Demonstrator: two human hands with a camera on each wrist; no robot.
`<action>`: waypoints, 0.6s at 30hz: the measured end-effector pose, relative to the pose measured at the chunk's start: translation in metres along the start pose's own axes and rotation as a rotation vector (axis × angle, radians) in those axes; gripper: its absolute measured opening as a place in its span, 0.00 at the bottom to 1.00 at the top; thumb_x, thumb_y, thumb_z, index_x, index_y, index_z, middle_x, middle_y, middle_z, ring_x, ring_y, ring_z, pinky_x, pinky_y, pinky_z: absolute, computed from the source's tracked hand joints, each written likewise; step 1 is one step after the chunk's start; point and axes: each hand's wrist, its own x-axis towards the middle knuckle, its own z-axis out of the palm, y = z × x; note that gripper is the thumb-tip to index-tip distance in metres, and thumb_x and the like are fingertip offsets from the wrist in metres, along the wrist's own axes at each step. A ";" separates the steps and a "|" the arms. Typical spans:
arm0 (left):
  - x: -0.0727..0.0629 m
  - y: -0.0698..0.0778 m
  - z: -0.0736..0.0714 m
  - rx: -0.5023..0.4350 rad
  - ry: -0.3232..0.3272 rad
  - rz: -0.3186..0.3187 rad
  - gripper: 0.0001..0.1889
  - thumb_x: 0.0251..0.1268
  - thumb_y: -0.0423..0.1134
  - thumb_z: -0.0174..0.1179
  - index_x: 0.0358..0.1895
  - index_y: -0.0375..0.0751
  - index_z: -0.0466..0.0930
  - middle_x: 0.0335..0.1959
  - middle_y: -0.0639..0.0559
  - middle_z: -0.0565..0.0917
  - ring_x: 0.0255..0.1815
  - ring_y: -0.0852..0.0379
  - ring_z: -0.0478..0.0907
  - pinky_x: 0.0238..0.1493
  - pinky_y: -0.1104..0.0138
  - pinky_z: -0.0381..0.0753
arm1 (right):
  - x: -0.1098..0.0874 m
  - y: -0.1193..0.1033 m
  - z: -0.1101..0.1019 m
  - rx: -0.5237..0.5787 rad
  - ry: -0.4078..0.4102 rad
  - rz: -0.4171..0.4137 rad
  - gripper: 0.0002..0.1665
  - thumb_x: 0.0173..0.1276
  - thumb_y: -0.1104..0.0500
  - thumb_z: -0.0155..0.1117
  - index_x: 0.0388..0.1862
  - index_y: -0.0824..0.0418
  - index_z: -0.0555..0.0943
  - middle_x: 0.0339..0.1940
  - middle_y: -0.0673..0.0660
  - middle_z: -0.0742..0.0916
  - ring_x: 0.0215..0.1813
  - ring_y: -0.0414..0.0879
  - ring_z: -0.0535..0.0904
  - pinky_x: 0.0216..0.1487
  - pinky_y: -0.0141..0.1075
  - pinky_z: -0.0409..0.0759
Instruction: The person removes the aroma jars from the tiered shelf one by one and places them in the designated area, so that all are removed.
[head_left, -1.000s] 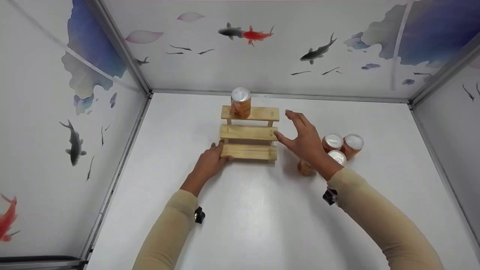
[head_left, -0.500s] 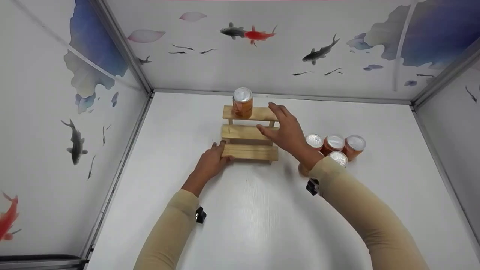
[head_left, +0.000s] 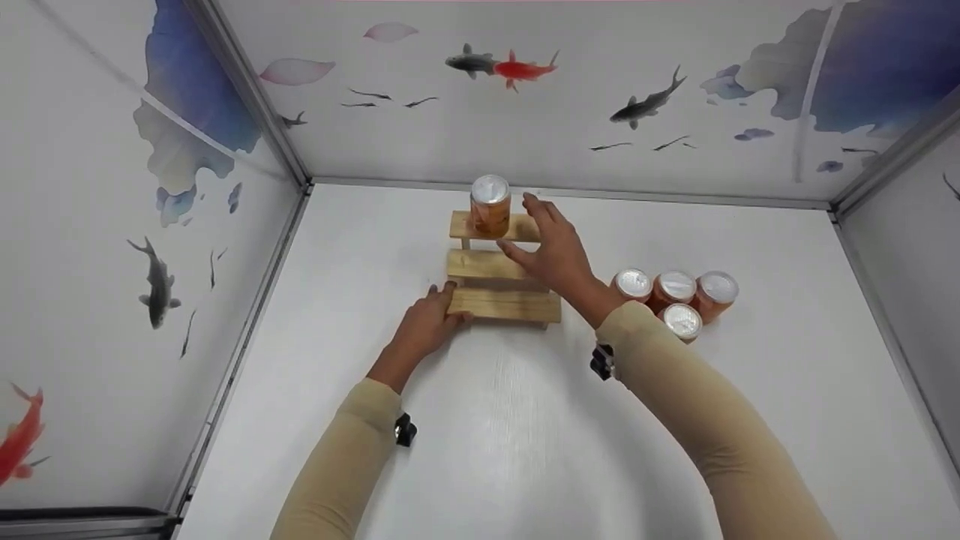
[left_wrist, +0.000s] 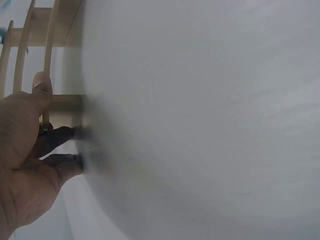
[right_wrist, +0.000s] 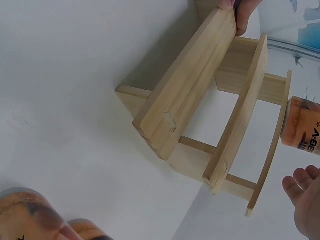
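Observation:
A three-tier wooden step rack [head_left: 506, 306] stands near the back wall. My left hand [head_left: 421, 324] grips the left end of its lowest board. In the left wrist view the thumb [left_wrist: 42, 84] lies on one face of that board, with fingers around its end. One orange can [head_left: 490, 208] with a silver lid stands upright on the left half of the top board. Beside the can, on its right, my right hand [head_left: 556, 255] is spread with thumb and fingers apart. The right wrist view shows a gap between the can [right_wrist: 301, 124] and the right fingertips [right_wrist: 303, 176].
Several more orange cans [head_left: 675, 288] stand upright in a cluster on the white table [head_left: 480, 450], right of the rack. The right forearm passes close in front of them. Printed panels [head_left: 390, 142] enclose the table at the back and sides.
My right hand has moved left, away from the can cluster and across the rack to the can on the top board. The left hand keeps its grip on the rack.

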 end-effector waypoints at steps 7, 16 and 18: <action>0.000 0.001 -0.001 -0.011 0.002 -0.010 0.40 0.85 0.53 0.63 0.88 0.36 0.61 0.85 0.32 0.70 0.88 0.36 0.65 0.86 0.44 0.70 | 0.013 -0.009 0.005 -0.011 0.001 0.007 0.53 0.77 0.41 0.76 0.88 0.62 0.63 0.77 0.66 0.80 0.76 0.62 0.81 0.79 0.63 0.77; 0.001 0.000 0.001 0.021 0.008 0.001 0.40 0.84 0.56 0.62 0.87 0.37 0.63 0.82 0.31 0.72 0.86 0.34 0.68 0.82 0.42 0.74 | 0.027 -0.020 0.016 0.035 0.015 -0.001 0.54 0.76 0.46 0.78 0.88 0.67 0.61 0.79 0.69 0.77 0.78 0.63 0.79 0.80 0.58 0.79; 0.001 0.001 0.001 0.021 0.012 0.005 0.40 0.84 0.55 0.62 0.87 0.37 0.63 0.82 0.30 0.73 0.86 0.34 0.69 0.82 0.41 0.75 | 0.029 -0.021 0.018 0.035 0.018 -0.001 0.55 0.76 0.47 0.78 0.89 0.67 0.61 0.79 0.70 0.77 0.78 0.65 0.78 0.80 0.58 0.78</action>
